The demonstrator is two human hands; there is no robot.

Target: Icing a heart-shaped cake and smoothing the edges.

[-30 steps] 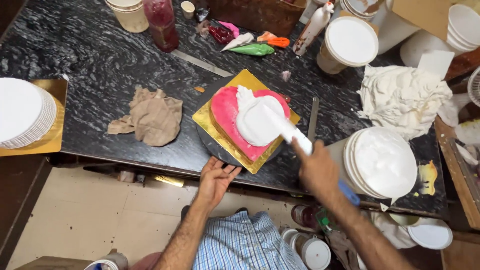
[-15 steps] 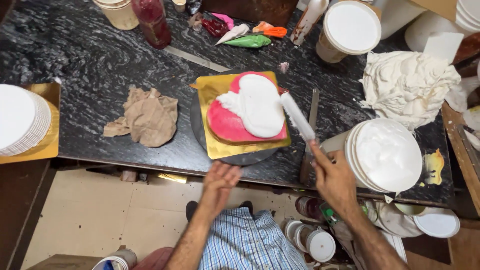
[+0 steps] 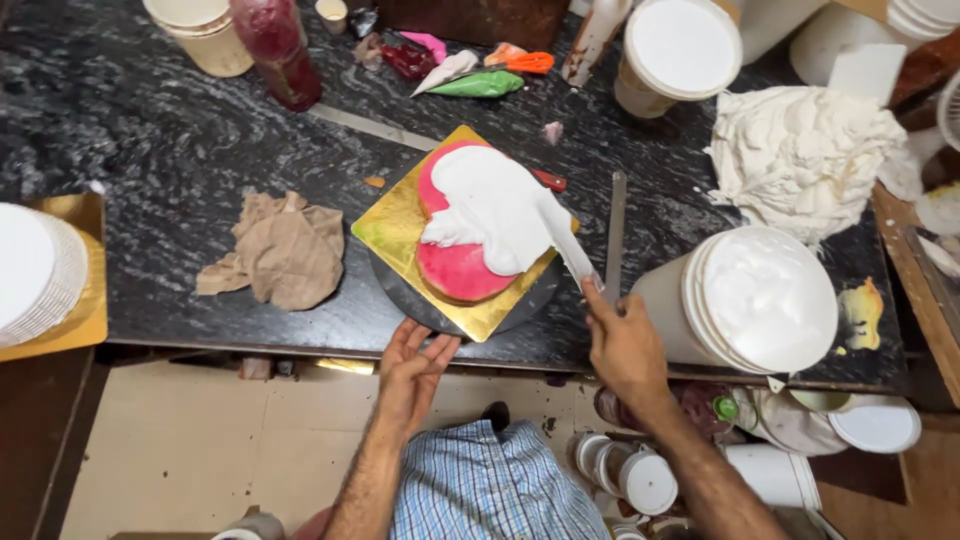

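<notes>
Right hand [image 3: 625,350]: lower centre-right of the frame, fingers closed around the handle of a long palette knife [image 3: 563,240]. The blade runs up and to the left from the fist, its far end lying flat on the white cream [image 3: 492,205].

Left hand [image 3: 415,365]: lower centre, fingers straight and open, gripping nothing. Fingertips touch the near edge of the dark round turntable [image 3: 440,312].

Cake [image 3: 458,268]: heart-shaped, pink, centre of the frame, directly above both hands. White cream covers its upper and right parts; the lower left lobe shows bare pink. It sits on a square gold board [image 3: 395,225] turned corner-on upon the turntable.

Governing relation: the knife's long axis runs diagonally, lower right to upper left, across the cake's right side. The right hand holds the tool; the left is nearer the turntable rim.

Surroundings:
- Crumpled brown cloth [image 3: 285,250], left of the board, apart from it.
- Stack of white plates [image 3: 35,270] on a gold board, far left edge.
- Large white tub of cream [image 3: 755,300], right of the right hand.
- Crumpled white cloth [image 3: 805,155], upper right.
- Second white tub [image 3: 675,55], upper centre-right.
- Piping bags [image 3: 480,80], green, white, pink and orange, top centre.
- Red-filled bottle [image 3: 275,50], upper left.
- Straight metal blade [image 3: 615,230] lying just right of the board.
- Black marbled counter [image 3: 150,150] under all.
</notes>
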